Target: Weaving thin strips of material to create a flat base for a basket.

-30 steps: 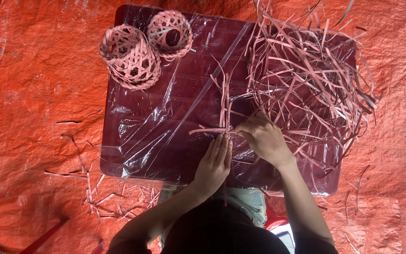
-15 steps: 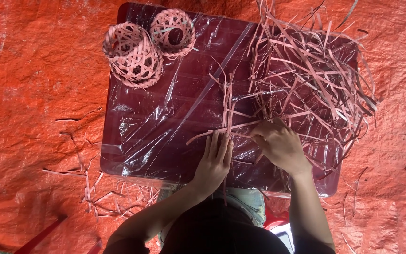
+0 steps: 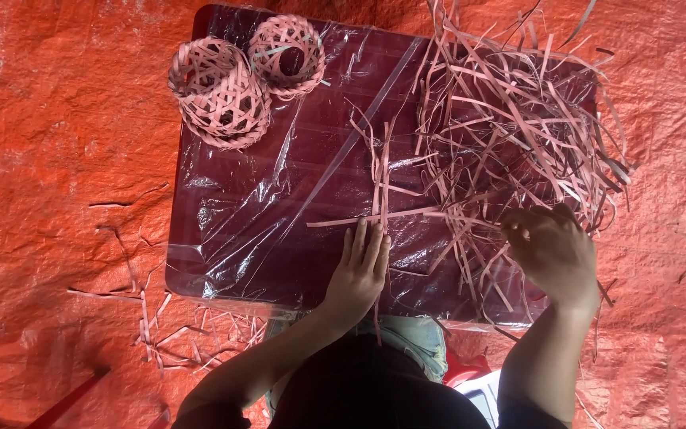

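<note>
Near table [image 3: 200,270] edge, left hand [image 3: 359,270] lay flat, fingers released, pinning crossed strips [image 3: 379,214]; right hand [image 3: 553,250] grasped strip from loose pile [image 3: 510,127]. Risk: tugging tangled pile could shift pinned cross on slick plastic.

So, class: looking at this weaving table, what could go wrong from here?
1. The left hand alone pins the crossed strips flat; if it lifts, they may slide on the slick plastic sheet.
2. The right hand is in the tangled strip pile; pulling one strip could drag others off the table edge.
3. The two woven baskets sit near the far corner, so a tug on the sheet might tip them.
</note>
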